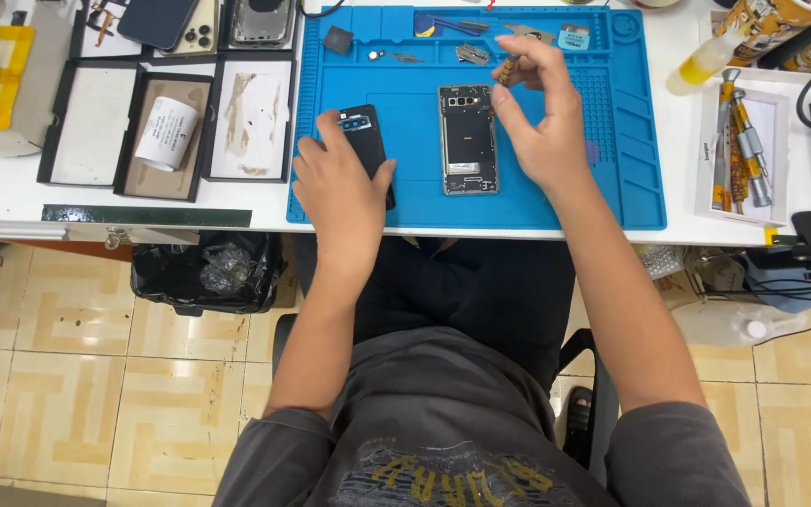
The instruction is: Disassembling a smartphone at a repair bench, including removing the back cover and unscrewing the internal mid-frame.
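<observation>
From the head camera, the left hand (340,192) lay flat, fingers spread, on a black phone back cover (365,141) on the blue repair mat (405,202); the right hand (539,122) pinched a small screwdriver (509,69) beside the opened phone (467,139) at the mat's middle.

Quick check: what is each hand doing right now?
Left hand: resting flat on the black back cover, not gripping.
Right hand: fingers pinched on a small screwdriver.
</observation>
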